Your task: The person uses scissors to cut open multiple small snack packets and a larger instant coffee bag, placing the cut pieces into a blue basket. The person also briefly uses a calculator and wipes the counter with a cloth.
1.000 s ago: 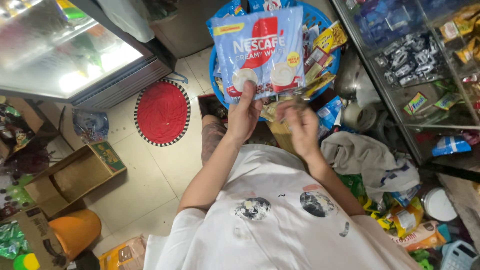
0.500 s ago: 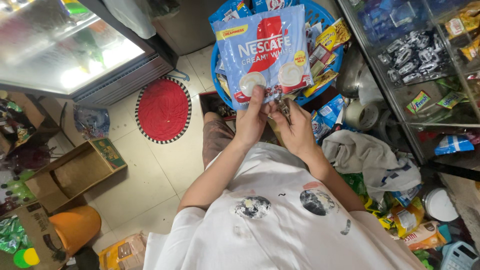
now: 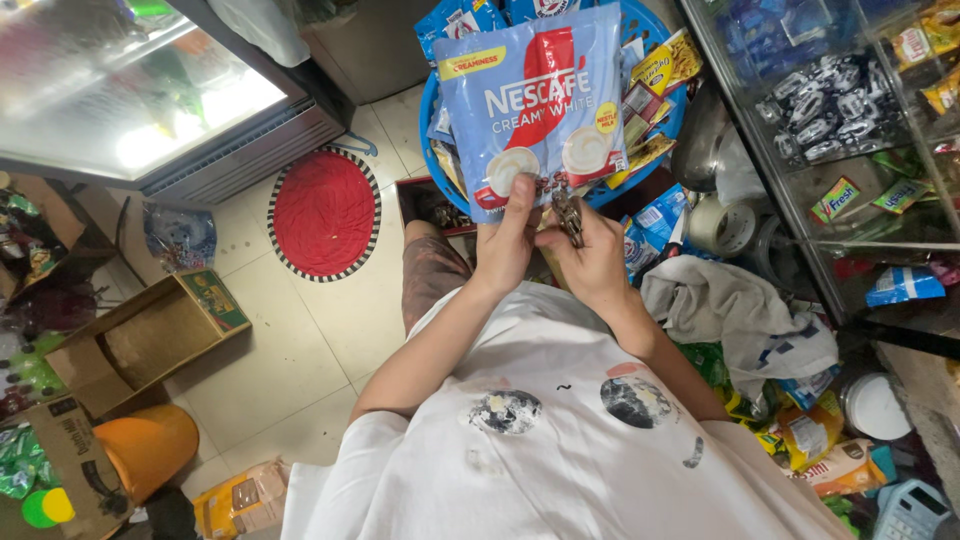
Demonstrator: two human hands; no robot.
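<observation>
Left hand (image 3: 507, 240) pinches a light blue coffee-mix pouch (image 3: 532, 105) by its bottom edge; right hand (image 3: 592, 255) grips small metal scissors (image 3: 568, 213) there.

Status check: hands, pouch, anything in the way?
Left hand pinching blue pouch at bottom edge. Right hand holds small metal tool against it. Basket of sachets behind; nothing between.

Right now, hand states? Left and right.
Left hand: closed, pinching the blue sachet pack by its bottom edge.
Right hand: closed on a small metal tool.
</observation>
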